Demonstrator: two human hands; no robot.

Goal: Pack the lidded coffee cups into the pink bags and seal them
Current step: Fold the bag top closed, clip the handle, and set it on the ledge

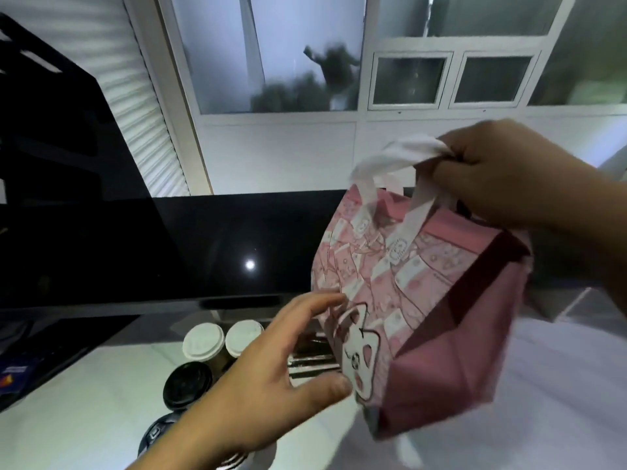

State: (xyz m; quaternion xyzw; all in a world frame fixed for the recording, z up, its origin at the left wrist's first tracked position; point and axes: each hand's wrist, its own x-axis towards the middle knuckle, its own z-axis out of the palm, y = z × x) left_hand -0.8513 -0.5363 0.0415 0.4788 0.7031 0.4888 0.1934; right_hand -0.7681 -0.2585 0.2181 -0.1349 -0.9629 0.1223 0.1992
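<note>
Nearest us, at six o'clock, our left hand (271, 378) was spread wide, its fingertips just touching the front panel of the pink bag (400, 300), likely to steady it. Beneath that hand, at seven o'clock on the white surface (84, 401), the lidded coffee cups (207, 340) stood clustered, two white lids behind darker ones, waiting to be packed. Farther out, at two o'clock, our right hand (502, 178) was closed around the bag's white handles (403, 154), holding it aloft and tilted, presumably to open it. Beyond lay a dark monitor (203, 245).
</note>
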